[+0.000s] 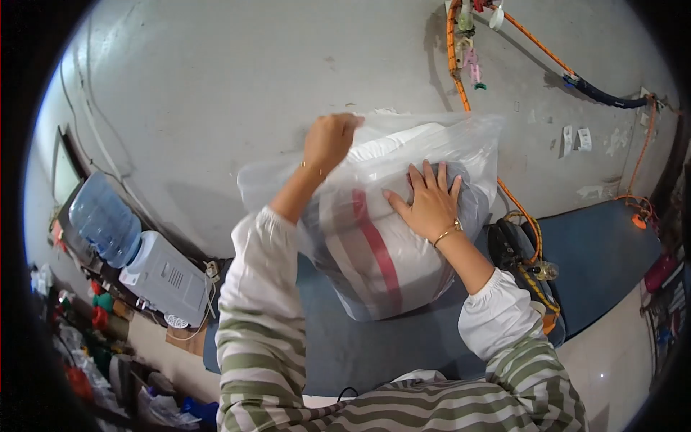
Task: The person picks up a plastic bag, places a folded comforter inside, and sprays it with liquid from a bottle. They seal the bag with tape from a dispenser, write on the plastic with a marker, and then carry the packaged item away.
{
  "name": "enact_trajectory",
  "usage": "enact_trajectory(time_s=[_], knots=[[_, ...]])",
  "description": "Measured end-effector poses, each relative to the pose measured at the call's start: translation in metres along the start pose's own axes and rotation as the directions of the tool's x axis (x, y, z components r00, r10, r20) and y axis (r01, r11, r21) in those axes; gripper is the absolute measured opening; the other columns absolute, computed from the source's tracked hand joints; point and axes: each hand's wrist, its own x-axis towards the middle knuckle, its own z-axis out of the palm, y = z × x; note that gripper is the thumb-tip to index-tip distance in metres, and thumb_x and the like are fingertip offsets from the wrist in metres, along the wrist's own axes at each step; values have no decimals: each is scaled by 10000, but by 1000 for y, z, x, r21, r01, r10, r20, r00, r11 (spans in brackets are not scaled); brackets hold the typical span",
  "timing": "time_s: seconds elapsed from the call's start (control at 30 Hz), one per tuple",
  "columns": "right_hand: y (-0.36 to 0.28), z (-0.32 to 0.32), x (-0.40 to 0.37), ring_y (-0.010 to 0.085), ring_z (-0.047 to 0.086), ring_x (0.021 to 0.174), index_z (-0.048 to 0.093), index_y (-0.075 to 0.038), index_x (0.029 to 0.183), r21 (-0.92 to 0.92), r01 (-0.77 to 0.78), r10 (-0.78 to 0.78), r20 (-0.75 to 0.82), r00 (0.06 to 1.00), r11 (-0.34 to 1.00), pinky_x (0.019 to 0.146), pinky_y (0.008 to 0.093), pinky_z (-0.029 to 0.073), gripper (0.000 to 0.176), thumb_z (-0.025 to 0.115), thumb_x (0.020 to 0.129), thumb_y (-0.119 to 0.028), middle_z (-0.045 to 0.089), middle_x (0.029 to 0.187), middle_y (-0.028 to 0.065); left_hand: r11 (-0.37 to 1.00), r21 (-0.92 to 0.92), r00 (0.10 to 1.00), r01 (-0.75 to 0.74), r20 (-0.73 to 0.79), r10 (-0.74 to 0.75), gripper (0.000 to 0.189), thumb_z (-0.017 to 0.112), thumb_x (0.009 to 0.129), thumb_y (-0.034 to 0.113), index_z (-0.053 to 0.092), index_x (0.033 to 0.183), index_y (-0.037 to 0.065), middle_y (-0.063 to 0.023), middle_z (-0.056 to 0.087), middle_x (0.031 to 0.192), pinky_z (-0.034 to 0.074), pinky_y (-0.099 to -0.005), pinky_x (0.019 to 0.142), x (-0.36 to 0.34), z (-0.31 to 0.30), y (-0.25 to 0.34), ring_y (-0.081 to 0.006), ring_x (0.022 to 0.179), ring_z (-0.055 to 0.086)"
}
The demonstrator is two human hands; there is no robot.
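A large clear plastic bag (pixel 479 140) stands in front of me, filled with folded striped fabric (pixel 376 248) in grey, beige, white and red. Paler white cloth (pixel 392 142) shows near the bag's mouth. My left hand (pixel 330 144) is closed on the bag's upper rim at the left, fingers curled round the plastic. With fingers spread, my right hand (pixel 430 207) lies flat against the bag's upper right side, pressing over the fabric. The bag rests on a blue-grey padded surface (pixel 327 309).
A dark object (pixel 509 246) with an orange-yellow cord sits right of the bag. At left stands a water dispenser (pixel 164 277) with a blue bottle (pixel 106 219). An orange rope (pixel 452 43) hangs along the grey wall (pixel 237 72). Assorted items crowd the lower left floor.
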Motion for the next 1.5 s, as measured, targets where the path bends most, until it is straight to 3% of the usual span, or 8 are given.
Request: enact_trajectory(time_s=[0.47, 0.63, 0.73, 0.83, 0.93, 1.1, 1.33, 1.5], knots=[[15, 86, 76, 306, 306, 1297, 528, -100, 1234, 258, 561, -590, 49, 806, 787, 1046, 584, 121, 475, 427, 874, -392, 503, 1279, 118, 968, 229, 974, 104, 175, -146, 265, 587, 843, 305, 669, 996, 104, -129, 617, 624, 470, -381, 505, -126, 22, 57, -297, 561, 606], [105, 61, 168, 205, 505, 1135, 470, -104, 1300, 620, 309, -539, 223, 812, 722, 983, 293, 376, 427, 514, 894, -232, 532, 1245, 112, 978, 196, 969, -77, 247, 27, 290, 595, 828, 344, 632, 1044, 155, -75, 612, 604, 467, -357, 469, -132, 26, 65, -250, 527, 602], [133, 24, 185, 152, 525, 1094, 516, -55, 1233, 857, -440, -605, 504, 616, 267, 955, 286, 402, 433, 588, 843, -229, 559, 1188, 126, 969, 212, 962, -130, 262, 72, 296, 598, 822, 337, 625, 1074, 184, -65, 615, 611, 473, -341, 472, -132, 26, 63, -234, 528, 604], [91, -11, 175, 119, 584, 903, 602, -36, 1082, 771, -592, -150, 630, 762, 233, 802, 253, 459, 351, 651, 793, -229, 629, 999, 105, 959, 206, 955, -195, 264, 138, 288, 596, 819, 310, 622, 1088, 211, -50, 621, 620, 475, -332, 463, -132, 31, 58, -215, 533, 611], [112, 26, 193, 106, 561, 663, 654, -49, 887, 444, -251, 134, 278, 951, 860, 628, 252, 443, 272, 683, 780, -298, 643, 801, 43, 944, 234, 948, -233, 271, 166, 287, 573, 829, 277, 617, 1108, 229, -38, 624, 623, 476, -328, 450, -133, 31, 58, -202, 536, 616], [227, -15, 112, 122, 550, 572, 624, -68, 768, 529, -224, 117, 228, 967, 818, 553, 285, 439, 367, 649, 788, -434, 566, 596, 24, 903, 294, 908, -315, 370, 196, 375, 530, 843, 193, 558, 1210, 266, -43, 639, 679, 495, -338, 491, -130, 25, 48, -208, 578, 626], [434, -98, -164, 252, 581, 905, 567, -111, 1128, -396, -700, 686, 705, 184, 594, 647, 392, 536, 459, 716, 733, -291, 586, 1020, 122, 923, 254, 922, -288, 336, 195, 348, 550, 816, 124, 625, 1132, 249, -67, 652, 704, 494, -343, 532, -128, 26, 41, -236, 590, 621], [488, -50, -319, 274, 482, 1132, 428, -138, 1312, -116, -960, 515, 857, 33, 254, 761, 425, 526, 792, 820, 625, -178, 461, 1273, 124, 959, 154, 933, -240, 311, 183, 301, 577, 835, 137, 642, 1115, 226, -78, 667, 753, 492, -341, 554, -125, 29, 45, -235, 606, 621]])
